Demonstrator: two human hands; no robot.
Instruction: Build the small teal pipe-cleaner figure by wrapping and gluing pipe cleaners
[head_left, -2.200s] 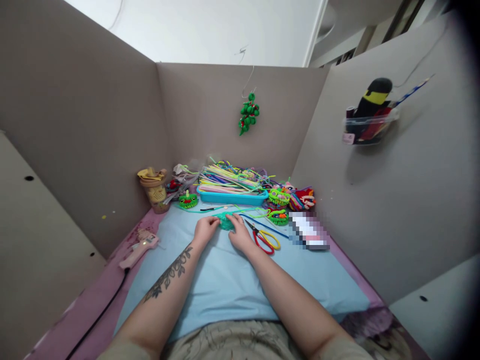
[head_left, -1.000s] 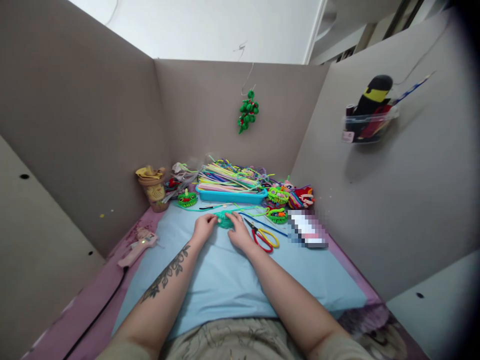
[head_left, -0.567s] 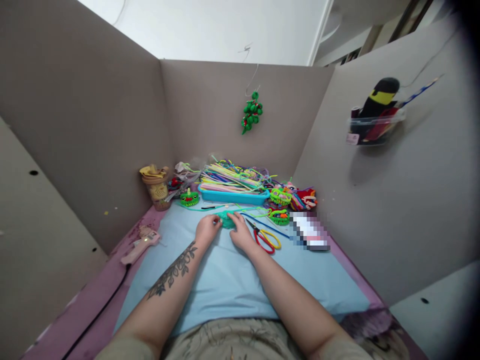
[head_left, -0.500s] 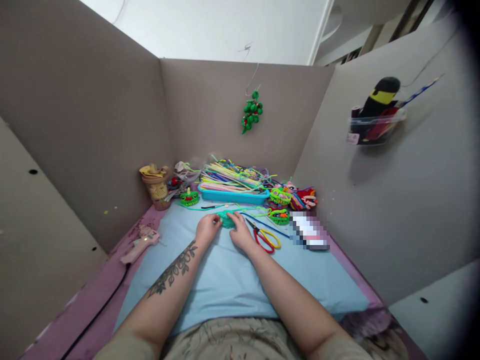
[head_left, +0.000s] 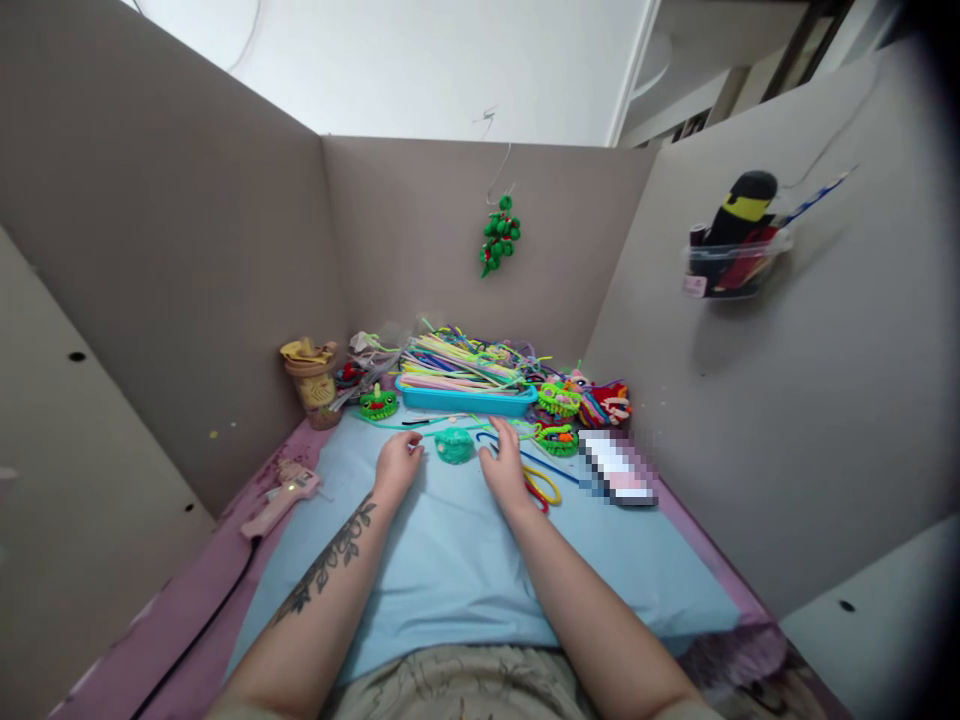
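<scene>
A round teal fuzzy craft piece [head_left: 454, 446], seemingly of pipe cleaner, rests on the light blue cloth between my hands. My left hand [head_left: 397, 468] is just left of it, fingers loosely bent and apart from the piece. To its right, my right hand [head_left: 504, 468] has its fingers stretched and spread, with nothing in them. Scissors with red and yellow handles [head_left: 551, 486] lie beside my right hand, which partly covers them. A dark blue pipe cleaner [head_left: 551, 463] runs from behind that hand towards the right.
Behind the hands stands a blue tray [head_left: 465, 402] heaped with colourful pipe cleaners. Green craft figures [head_left: 379, 402] sit on both sides. A pink glue gun [head_left: 281, 500] and a cup [head_left: 311, 385] are at left, a blurred-out phone [head_left: 619, 468] at right. Grey panels [head_left: 420, 230] enclose the table.
Both hands have let go of the teal piece and moved apart, left hand leftwards, right hand rightwards. The piece now stays on the cloth. The right hand covers more of the scissors.
</scene>
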